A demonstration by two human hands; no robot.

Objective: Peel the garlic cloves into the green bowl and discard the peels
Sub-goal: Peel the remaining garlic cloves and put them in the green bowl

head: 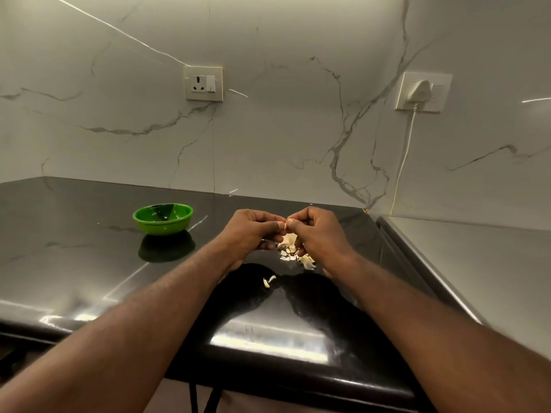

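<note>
Pinching a small pale garlic clove between curled fingertips, left hand and right hand hover near the far right corner of the glossy black counter; papery peels lie beneath; round green bowl sits well apart leftward; risk: a slipped clove lands among scraps.

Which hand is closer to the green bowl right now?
Left. The left hand is to the right of the green bowl, apart from it; the right hand is farther right, beyond the garlic clove that both hands pinch.
</note>
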